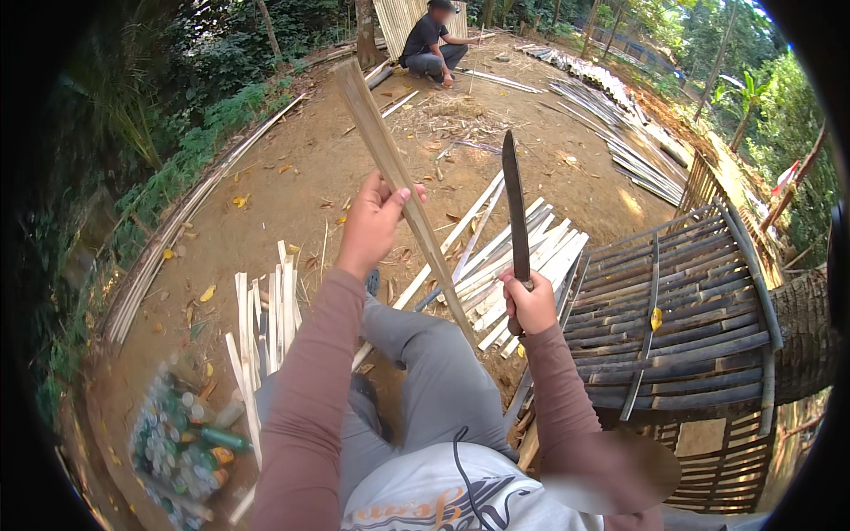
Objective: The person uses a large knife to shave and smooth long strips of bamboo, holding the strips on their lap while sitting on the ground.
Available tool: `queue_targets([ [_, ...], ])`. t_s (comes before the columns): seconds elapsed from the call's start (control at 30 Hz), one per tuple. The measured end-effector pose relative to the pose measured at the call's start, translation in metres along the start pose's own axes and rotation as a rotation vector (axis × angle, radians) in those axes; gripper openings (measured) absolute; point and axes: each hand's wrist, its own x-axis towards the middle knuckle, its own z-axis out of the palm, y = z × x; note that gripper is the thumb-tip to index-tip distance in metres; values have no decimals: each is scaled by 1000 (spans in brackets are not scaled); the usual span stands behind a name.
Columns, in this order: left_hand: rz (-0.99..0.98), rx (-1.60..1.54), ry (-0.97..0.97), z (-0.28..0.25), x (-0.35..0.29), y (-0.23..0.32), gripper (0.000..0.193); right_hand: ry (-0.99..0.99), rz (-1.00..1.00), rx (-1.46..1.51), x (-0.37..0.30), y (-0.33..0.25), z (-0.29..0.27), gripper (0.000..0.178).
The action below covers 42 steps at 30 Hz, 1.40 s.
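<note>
My left hand (376,221) grips a long flat bamboo strip (409,190) around its middle, thumb on its face. The strip leans, its upper end up and to the left, its lower end down by my knee. In my right hand (529,303) is a machete (516,208), held upright by its handle, its dark blade pointing up. Blade and strip are apart. Below and behind the machete a pile of pale split bamboo strips (542,257) lies on the ground. Another bundle of bamboo strips (282,310) stands beside my left forearm.
A bamboo slat bench (673,327) stands at my right. Several bottles (190,434) lie at lower left. Ahead, a person (434,49) squats near bamboo shavings (456,124). More bamboo strips (637,150) lie at far right, and long poles (190,208) edge the left side.
</note>
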Motion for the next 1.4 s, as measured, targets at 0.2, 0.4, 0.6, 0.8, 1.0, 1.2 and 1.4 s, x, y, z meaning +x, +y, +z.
queue_targets([
  [0.2, 318, 250, -166, -16, 36, 157, 34, 75, -21, 25, -12, -9, -26, 10],
  [0.4, 322, 491, -398, -9, 24, 245, 33, 40, -85, 116, -15, -16, -26, 13],
  [0.6, -87, 590, -604, 12, -3, 217, 32, -51, -256, 371, -10, -97, 26, 21],
  [0.8, -334, 667, -729, 15, -28, 172, 37, -155, -300, 673, -18, -127, 52, 29],
  [1.0, -476, 708, -727, 10, -49, 143, 38, -88, -117, 706, -21, -106, 56, 37],
  [1.2, -424, 902, -725, 9, -67, 116, 37, -175, 49, 546, -15, -52, 52, 36],
  [1.4, -583, 870, -744, 7, -82, 96, 39, -185, 94, 504, -26, -15, 47, 27],
])
